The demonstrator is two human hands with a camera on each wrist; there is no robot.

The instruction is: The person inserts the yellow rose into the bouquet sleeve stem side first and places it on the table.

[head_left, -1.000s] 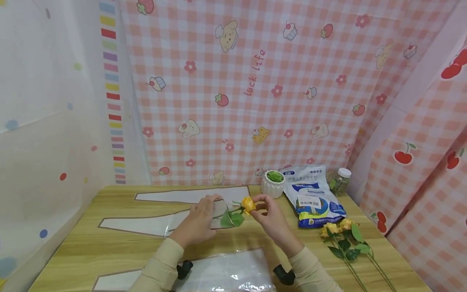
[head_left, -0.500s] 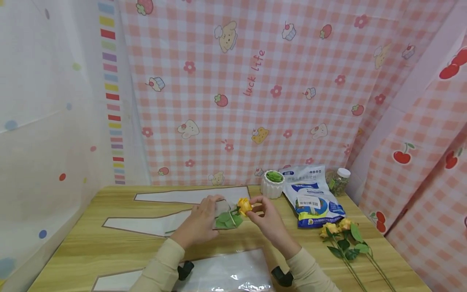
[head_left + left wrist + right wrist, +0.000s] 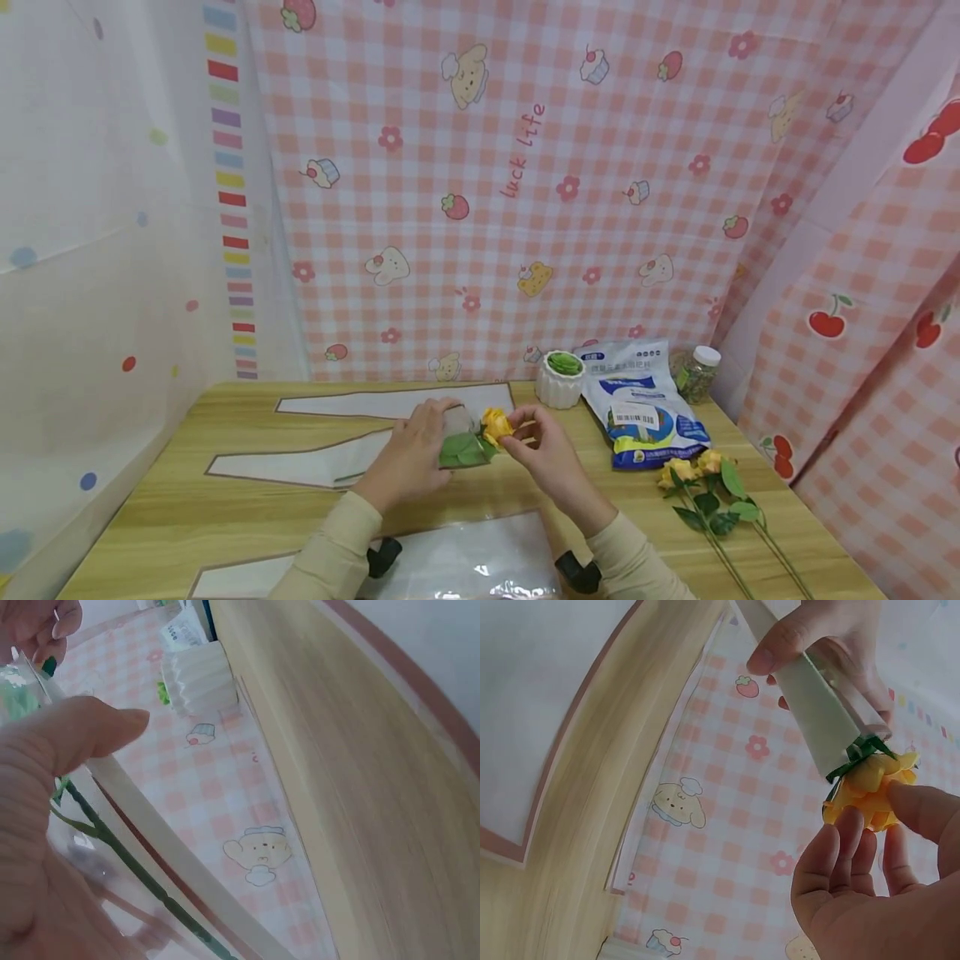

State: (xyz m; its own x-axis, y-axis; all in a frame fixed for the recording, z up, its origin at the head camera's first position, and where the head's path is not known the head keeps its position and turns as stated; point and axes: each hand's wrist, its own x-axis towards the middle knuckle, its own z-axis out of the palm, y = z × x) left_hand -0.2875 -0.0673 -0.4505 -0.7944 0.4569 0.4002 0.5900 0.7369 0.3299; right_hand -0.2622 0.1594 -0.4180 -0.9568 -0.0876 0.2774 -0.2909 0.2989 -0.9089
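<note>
In the head view my left hand (image 3: 408,454) grips a clear flower sleeve (image 3: 255,464) with a brown border, near its wide end. A yellow rose (image 3: 496,427) lies along it, its bloom just outside the wide end and its green leaves inside. My right hand (image 3: 551,454) holds the bloom with its fingertips. From the left wrist, the green stem (image 3: 135,862) runs down inside the sleeve, past my left thumb. The right wrist view has the bloom (image 3: 866,791) against the sleeve's mouth, with my right thumb and fingers around it.
Another flat sleeve (image 3: 337,403) lies at the back of the table and more sleeves (image 3: 472,550) at the front. Two yellow roses (image 3: 705,500) lie at the right. Behind them are a fertilizer bag (image 3: 641,408), a white potted plant (image 3: 561,383) and a lidded jar (image 3: 699,375).
The rose has slid left, deeper into the sleeve, and its leaves have gone inside the wide end. My right hand has moved left with the bloom; my left hand has kept its grip.
</note>
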